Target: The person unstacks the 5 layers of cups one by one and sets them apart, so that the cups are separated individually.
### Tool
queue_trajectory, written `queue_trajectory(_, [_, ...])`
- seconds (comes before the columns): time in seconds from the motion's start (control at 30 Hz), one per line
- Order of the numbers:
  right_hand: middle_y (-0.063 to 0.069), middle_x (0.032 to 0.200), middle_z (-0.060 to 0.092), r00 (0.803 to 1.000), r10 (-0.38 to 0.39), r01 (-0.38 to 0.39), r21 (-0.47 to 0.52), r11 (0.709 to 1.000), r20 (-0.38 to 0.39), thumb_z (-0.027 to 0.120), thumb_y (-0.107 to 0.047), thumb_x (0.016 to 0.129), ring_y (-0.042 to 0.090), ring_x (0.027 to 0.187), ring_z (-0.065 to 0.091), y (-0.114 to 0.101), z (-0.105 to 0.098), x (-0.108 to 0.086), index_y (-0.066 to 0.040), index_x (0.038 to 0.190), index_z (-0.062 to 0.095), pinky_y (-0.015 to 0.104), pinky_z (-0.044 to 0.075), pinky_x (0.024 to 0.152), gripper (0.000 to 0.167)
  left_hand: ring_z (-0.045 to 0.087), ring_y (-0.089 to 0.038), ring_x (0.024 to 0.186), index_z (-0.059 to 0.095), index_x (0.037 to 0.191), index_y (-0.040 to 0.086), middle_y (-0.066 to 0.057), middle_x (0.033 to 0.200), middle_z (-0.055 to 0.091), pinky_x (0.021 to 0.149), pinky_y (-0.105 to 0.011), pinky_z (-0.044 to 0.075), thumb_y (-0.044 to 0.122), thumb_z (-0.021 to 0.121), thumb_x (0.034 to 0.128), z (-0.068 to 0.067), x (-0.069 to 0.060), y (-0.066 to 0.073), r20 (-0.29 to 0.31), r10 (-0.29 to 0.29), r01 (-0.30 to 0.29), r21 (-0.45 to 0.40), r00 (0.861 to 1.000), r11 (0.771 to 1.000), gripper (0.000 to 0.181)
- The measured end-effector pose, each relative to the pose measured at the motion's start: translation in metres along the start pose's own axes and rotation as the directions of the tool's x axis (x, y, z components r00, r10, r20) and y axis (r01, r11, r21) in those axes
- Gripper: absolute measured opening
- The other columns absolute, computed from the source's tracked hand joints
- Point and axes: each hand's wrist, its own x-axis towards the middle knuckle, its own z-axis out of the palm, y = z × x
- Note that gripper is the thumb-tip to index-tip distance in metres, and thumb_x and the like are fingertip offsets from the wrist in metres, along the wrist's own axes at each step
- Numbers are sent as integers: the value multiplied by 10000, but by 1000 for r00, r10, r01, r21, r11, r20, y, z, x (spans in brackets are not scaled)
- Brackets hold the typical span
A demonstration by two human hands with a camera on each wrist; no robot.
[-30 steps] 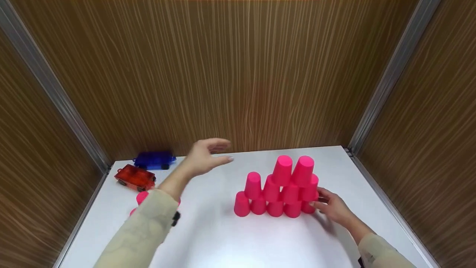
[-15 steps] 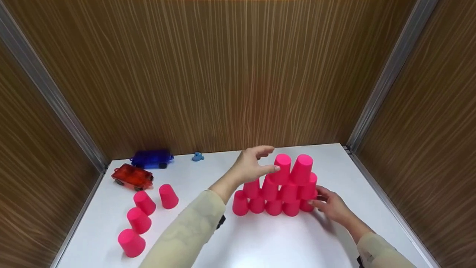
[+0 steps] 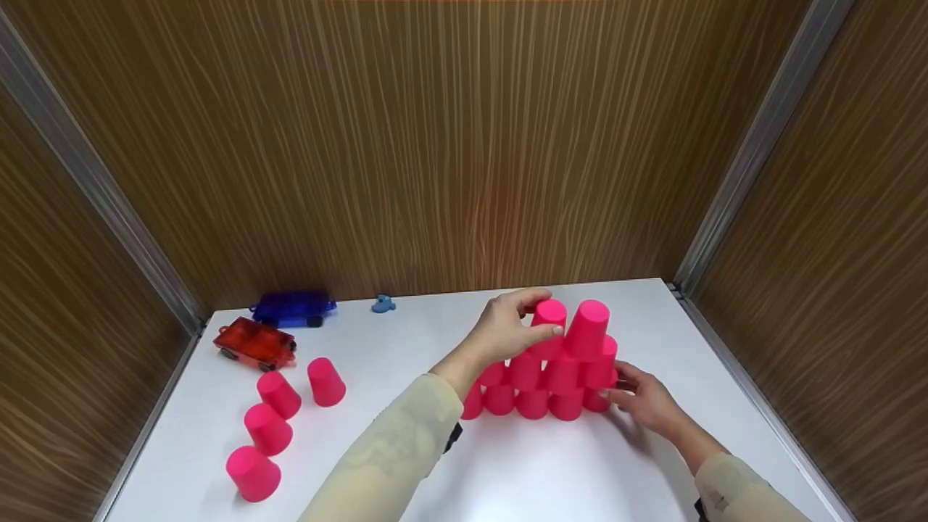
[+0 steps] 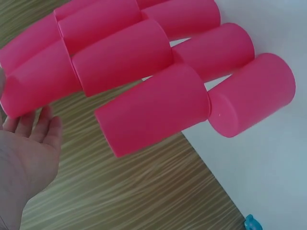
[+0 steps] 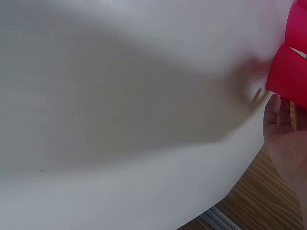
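Upside-down pink cups stand stacked in rows on the white table, with two cups in the top row. My left hand [image 3: 507,330] is at the left cup [image 3: 551,310] of that row, thumb in front and fingers behind it. In the left wrist view this cup [image 4: 41,79] lies between thumb and fingers. The other top cup [image 3: 588,330] stands just to its right. My right hand [image 3: 652,406] holds the bottom row's right-end cup [image 3: 594,401], low on the stack. The left hand and forearm partly hide the left end of the stack.
Several loose pink cups [image 3: 253,473] stand upside down at the left. Behind them are a red toy wagon [image 3: 257,344] and a blue toy wagon [image 3: 292,309]. A small blue toy [image 3: 383,304] lies by the back wall [image 3: 449,145]. Wood-patterned walls enclose the table [image 3: 377,464].
My left hand has moved right, from behind the loose cups' side over to the top-left cup of the stack, and closed round it. My right hand has stayed at the bottom right cup.
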Motion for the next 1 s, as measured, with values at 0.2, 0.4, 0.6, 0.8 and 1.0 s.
queue_trajectory(0.2, [184, 1429, 602, 1000, 13, -13, 2, 1000, 5, 778, -283, 989, 426, 1335, 565, 0, 1, 1, -97, 1586, 471, 465, 594, 957, 696, 611, -139, 1226, 630, 1485, 218, 112, 1335, 653, 931, -251, 577, 276, 843, 939, -1, -3, 1, -20, 4, -5, -36, 1000, 999, 588])
queue_trajectory(0.4, [184, 1438, 595, 999, 33, -33, -6, 999, 5, 783, -304, 984, 423, 1335, 564, -1, 1, 0, -94, 1593, 457, 474, 593, 970, 722, 619, -144, 1180, 641, 1467, 209, 101, 1310, 660, 899, -262, 593, 262, 839, 940, -10, -10, 2, -48, 17, -20, -57, 999, 998, 565])
queue_trajectory(0.6, [188, 1434, 598, 999, 33, -33, -3, 999, -2, 779, -277, 988, 421, 1329, 567, -1, 1, 0, -80, 1592, 454, 464, 593, 962, 713, 618, -165, 1153, 645, 1453, 220, 97, 1288, 666, 871, -299, 606, 280, 852, 925, -27, -22, 5, -84, 22, -27, -53, 996, 998, 570])
queue_trajectory(0.8, [208, 1421, 605, 1000, 5, -5, -13, 1000, -10, 756, -214, 999, 437, 1322, 576, 0, 1, 1, -48, 1585, 455, 456, 598, 943, 680, 627, -168, 1154, 644, 1453, 212, 78, 1294, 676, 905, -329, 595, 302, 868, 905, -48, -35, 6, -132, 39, -43, -27, 990, 999, 598])
queue_trajectory(1.0, [192, 1426, 603, 1000, 18, -18, -11, 1000, -7, 760, -242, 998, 418, 1316, 576, -1, 2, 0, -72, 1587, 460, 473, 592, 955, 682, 626, -179, 1180, 636, 1463, 179, 44, 1307, 678, 939, -348, 585, 308, 870, 900, -71, -49, 4, -180, 56, -58, -4, 982, 998, 623])
